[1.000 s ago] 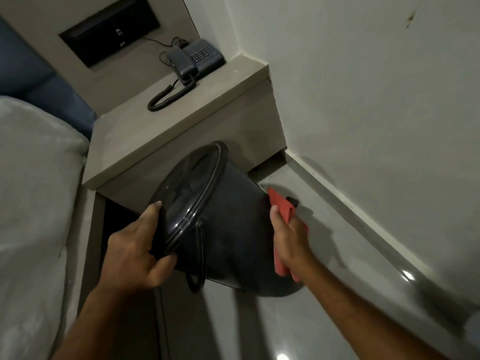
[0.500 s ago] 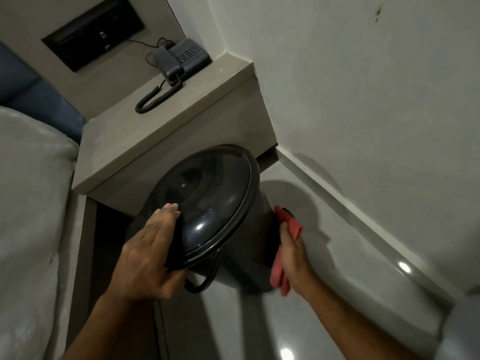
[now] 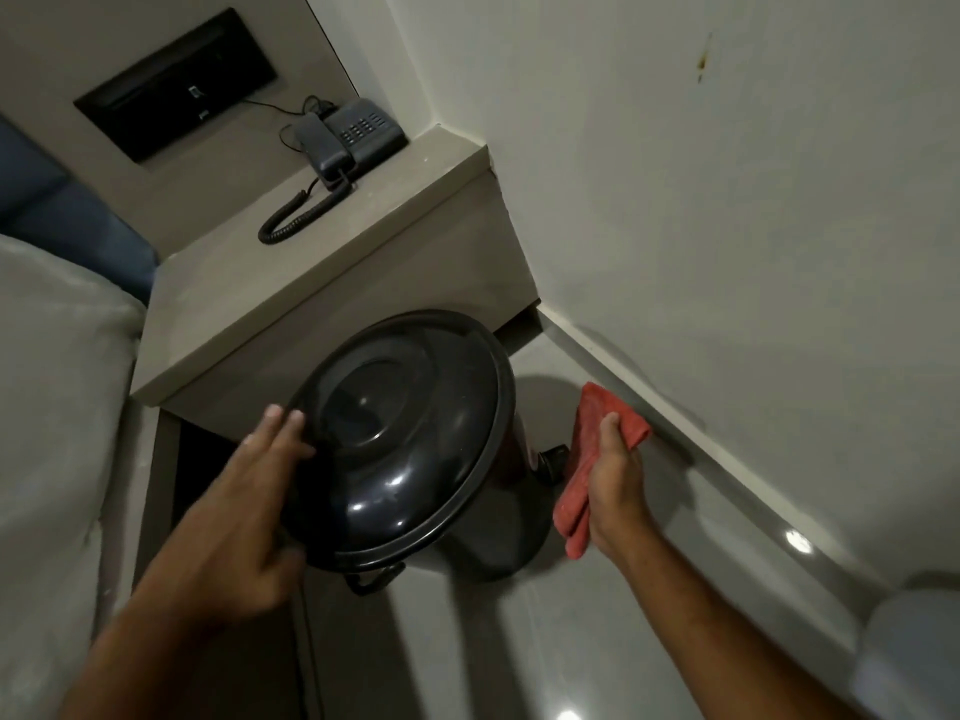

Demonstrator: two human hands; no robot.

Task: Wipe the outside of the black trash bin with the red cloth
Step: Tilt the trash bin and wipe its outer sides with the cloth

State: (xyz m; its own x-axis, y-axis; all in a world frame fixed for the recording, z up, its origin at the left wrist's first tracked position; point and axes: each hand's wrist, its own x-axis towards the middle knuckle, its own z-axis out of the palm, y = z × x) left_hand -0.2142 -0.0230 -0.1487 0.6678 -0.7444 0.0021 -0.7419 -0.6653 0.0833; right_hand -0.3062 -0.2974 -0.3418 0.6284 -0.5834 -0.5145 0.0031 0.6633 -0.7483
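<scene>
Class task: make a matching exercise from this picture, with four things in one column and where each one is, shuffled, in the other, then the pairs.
1 red cloth
2 telephone
3 black trash bin
4 left hand

A on the nightstand
B holding the bin's lid edge
C in the right hand
D on the floor

Pairs: 1-C, 2-A, 3-D, 4-B

Bare forearms [image 3: 171,610], hands [image 3: 260,491] seemingly bare.

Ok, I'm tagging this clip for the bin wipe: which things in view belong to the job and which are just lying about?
In the job: black trash bin; red cloth; left hand holding the bin's lid edge; right hand gripping the cloth.
Just lying about: telephone; nightstand; bed; dark wall panel.
</scene>
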